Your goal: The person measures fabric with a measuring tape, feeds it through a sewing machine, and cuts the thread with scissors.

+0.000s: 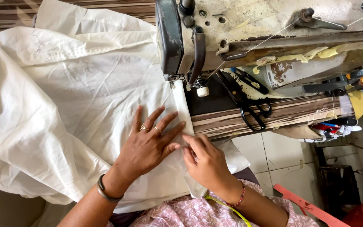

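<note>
A person's left hand (pixel 148 145) is lying flat, fingers spread, pressing white cloth (pixel 76 109) on the table, while the right hand (pixel 204 159) is pinching the cloth's folded edge just before the old sewing machine (pixel 248 29); black scissors (pixel 248 103) are lying nearby.

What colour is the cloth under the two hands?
Plain off-white cloth, seen in the head view.

Striped wooden table (pixel 274 115) over pale tiled floor (pixel 282 159) in daylight

Tailoring workshop, worn sewing machine (pixel 248 29), scissors (pixel 248 105)
</note>
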